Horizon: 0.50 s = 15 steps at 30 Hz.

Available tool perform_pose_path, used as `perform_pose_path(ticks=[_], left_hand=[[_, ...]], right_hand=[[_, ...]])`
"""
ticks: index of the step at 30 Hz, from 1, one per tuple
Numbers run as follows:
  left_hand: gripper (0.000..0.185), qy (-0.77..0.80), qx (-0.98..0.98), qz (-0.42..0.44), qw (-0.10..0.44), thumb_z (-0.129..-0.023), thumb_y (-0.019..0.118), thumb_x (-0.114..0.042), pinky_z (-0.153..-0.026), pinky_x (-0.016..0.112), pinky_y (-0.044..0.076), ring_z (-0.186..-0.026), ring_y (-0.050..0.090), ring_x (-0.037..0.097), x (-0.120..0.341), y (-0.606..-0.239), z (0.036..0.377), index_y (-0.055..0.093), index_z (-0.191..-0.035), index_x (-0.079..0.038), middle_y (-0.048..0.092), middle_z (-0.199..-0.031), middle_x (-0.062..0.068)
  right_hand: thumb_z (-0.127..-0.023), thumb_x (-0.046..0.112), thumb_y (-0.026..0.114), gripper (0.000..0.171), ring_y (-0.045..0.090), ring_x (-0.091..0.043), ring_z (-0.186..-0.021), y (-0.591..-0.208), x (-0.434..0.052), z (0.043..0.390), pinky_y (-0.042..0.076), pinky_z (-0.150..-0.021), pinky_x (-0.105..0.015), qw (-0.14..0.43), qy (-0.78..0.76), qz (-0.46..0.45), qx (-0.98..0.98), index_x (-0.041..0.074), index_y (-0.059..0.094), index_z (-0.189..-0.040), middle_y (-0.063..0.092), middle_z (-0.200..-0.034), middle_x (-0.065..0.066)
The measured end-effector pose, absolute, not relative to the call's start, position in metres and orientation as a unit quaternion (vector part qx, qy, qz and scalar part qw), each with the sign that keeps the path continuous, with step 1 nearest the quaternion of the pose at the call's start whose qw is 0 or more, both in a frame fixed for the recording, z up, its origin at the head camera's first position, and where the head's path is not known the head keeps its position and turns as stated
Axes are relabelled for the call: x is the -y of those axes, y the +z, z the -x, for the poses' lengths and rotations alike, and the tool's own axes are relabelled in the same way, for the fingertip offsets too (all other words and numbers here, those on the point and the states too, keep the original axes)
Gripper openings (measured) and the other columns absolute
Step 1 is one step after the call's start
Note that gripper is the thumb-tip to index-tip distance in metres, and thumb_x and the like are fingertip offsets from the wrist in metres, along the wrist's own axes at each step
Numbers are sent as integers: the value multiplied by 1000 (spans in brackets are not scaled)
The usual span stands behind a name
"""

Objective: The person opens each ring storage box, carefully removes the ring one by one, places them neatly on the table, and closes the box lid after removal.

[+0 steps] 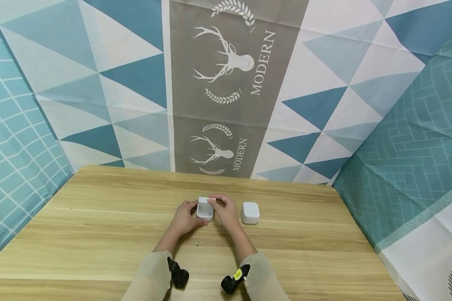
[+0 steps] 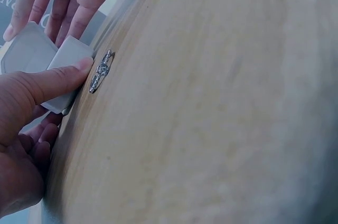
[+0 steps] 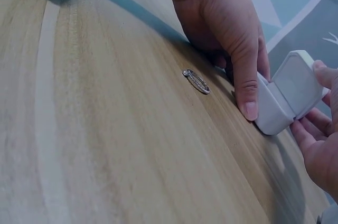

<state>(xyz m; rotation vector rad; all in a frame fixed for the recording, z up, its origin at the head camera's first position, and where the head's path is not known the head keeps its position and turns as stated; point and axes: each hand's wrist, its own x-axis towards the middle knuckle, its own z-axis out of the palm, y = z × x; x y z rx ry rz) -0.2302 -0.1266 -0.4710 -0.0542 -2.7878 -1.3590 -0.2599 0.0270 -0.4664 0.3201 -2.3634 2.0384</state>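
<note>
yr l hand [image 1: 183,218] grips the open white box [image 1: 205,218] on the table [image 1: 98,234], yr r hand [image 1: 227,212] pinches its lid [image 1: 204,200]. box prob light, stiff, slick: hold by base sides, lid edge. ring [image 1: 198,244], on table nearer you, prob tiny, hard: pinch band.

Grips small white box [image 3: 272,110], rounded corners, with left hand [image 1: 185,217]. Stands open with lid [image 3: 301,84] raised at 12 o'clock in head view, pinched by right hand [image 1: 226,212]. Shows pale interior. At 6 o'clock, near but apart: thin silvery ring [image 2: 102,70] with glinting stones, lying on wooden tabletop [image 1: 98,225].
</note>
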Motion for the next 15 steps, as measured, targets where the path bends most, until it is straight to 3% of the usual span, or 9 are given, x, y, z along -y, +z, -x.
perform_pose_path(ticks=[7,15], left_hand=[[81,-439,898,16,20,-65,85,-25,-93,47,43,-105,50,32,126,-472,231,50,-132,3,55,-112,20],[80,-439,898,22,20,-65,85,-25,-91,47,44,-104,50,31,126,-472,230,50,-131,3,55,-111,19]], right_hand=[[-87,25,66,29,61,-18,-104,-467,-28,259,51,-88,-26,1,648,-103,755,3,67,-107,64,-119,-11],[-87,16,65,27,61,-25,-105,-453,-29,250,49,-91,-31,-9,662,-112,741,-3,65,-106,62,-118,-18]])
